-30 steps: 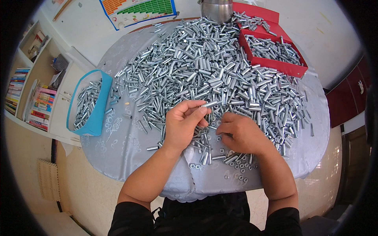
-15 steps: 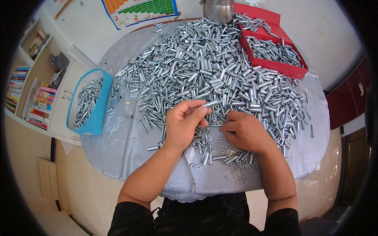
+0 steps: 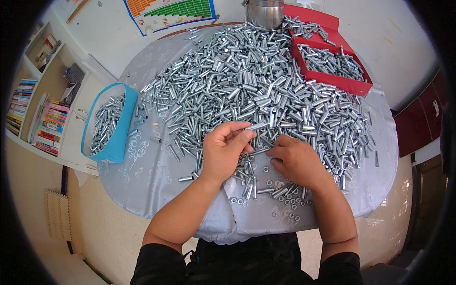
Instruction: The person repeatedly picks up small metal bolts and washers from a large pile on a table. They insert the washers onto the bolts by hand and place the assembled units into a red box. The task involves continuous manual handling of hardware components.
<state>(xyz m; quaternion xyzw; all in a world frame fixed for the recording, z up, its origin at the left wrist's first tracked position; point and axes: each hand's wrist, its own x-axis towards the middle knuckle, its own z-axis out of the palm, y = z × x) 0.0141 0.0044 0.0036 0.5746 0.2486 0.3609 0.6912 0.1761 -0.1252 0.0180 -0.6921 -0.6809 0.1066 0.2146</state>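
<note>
A big heap of short silver metal tubes covers the round table, which wears a pale grey patterned cloth. My left hand pinches one metal tube between thumb and fingers just above the heap's near edge. My right hand lies palm down, fingers curled, on the cloth beside it, over a scatter of small washers. Whether it holds one is hidden.
A blue tray with tubes hangs over the table's left edge. A red tray with tubes stands at the back right, a steel pot behind the heap. Bookshelves stand at the left, a chart lies on the floor.
Both hands stay nearly in place. My right hand has shifted slightly toward me over the washers while the left keeps the tube pinched.
</note>
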